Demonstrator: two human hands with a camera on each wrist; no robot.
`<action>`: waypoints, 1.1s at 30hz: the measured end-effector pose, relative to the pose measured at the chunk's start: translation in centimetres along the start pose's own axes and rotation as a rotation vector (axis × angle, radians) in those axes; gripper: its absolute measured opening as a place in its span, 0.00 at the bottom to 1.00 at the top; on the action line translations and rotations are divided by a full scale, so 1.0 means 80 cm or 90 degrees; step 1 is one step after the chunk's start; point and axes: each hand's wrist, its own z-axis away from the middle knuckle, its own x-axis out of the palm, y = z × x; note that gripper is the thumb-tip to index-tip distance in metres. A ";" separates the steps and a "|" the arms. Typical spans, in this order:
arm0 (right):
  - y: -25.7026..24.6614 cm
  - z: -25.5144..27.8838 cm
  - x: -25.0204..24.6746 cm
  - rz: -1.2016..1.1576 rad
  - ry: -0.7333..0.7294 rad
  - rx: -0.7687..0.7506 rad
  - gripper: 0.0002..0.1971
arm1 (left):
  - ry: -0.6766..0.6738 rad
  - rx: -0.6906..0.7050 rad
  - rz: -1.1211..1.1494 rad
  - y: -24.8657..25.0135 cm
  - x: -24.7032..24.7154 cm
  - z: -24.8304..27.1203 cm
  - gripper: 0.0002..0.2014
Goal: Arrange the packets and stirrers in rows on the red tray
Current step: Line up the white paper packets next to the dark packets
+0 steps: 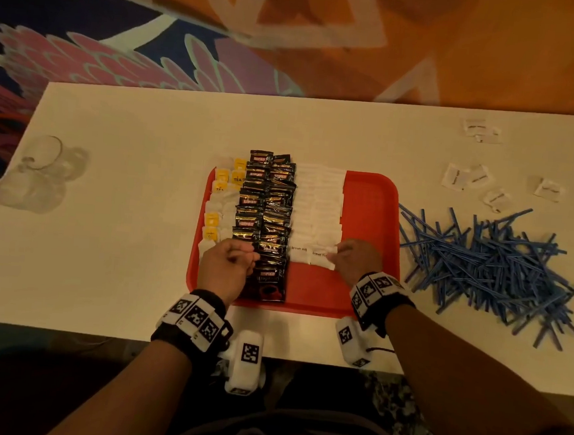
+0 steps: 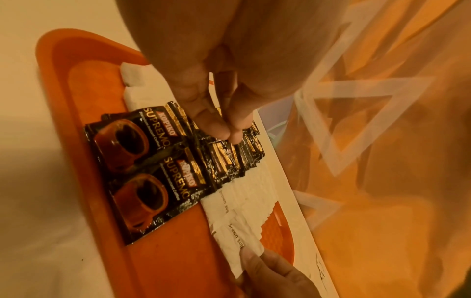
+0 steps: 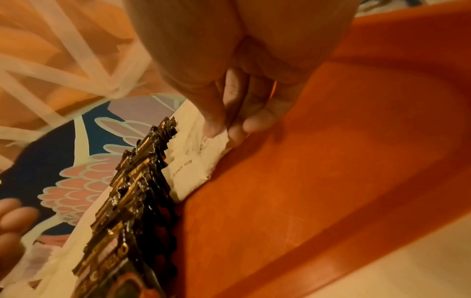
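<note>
Pinching a white sugar packet [image 1: 323, 256] at the near end of the right-hand white row, right hand [image 1: 357, 260] over the red tray [image 1: 371, 203]. Left hand [image 1: 228, 264] with thumb and fingertips pressed together on the edge of a black coffee packet [image 2: 229, 149], clear only from the left wrist view; from the head view looks merely curled. Right wrist view confirms thumb and fingers [image 3: 257, 121] clamped on the white packet's corner. Only the head view shows the blue stirrers [image 1: 491, 264] heaped on the table [image 1: 131, 129] right of the tray, too many to count, plus about seven loose white packets [image 1: 467, 178] beyond them and clear glasses [image 1: 41, 174] far left. On tray: two coffee rows, two white rows, tea bags [image 1: 222, 191] at left.
</note>
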 end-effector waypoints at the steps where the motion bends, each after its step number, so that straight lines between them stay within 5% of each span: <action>1: 0.000 -0.001 0.003 0.005 0.018 0.005 0.08 | -0.001 -0.007 0.004 -0.002 -0.003 -0.001 0.09; 6: 0.006 0.004 0.015 0.000 0.095 0.006 0.11 | 0.007 -0.007 -0.002 -0.005 -0.011 0.001 0.08; 9: 0.005 0.010 0.018 0.000 0.129 -0.106 0.11 | 0.013 -0.006 -0.015 -0.005 -0.013 -0.001 0.08; 13: -0.002 0.014 0.031 0.080 0.033 -0.195 0.10 | 0.011 -0.006 -0.010 -0.004 -0.019 -0.003 0.07; 24: -0.001 0.025 0.023 0.033 0.058 -0.165 0.18 | -0.050 0.029 -0.027 0.011 -0.030 -0.017 0.05; 33: 0.038 0.079 -0.036 -0.116 0.103 -0.081 0.22 | -0.228 0.186 -0.179 0.069 0.071 -0.021 0.08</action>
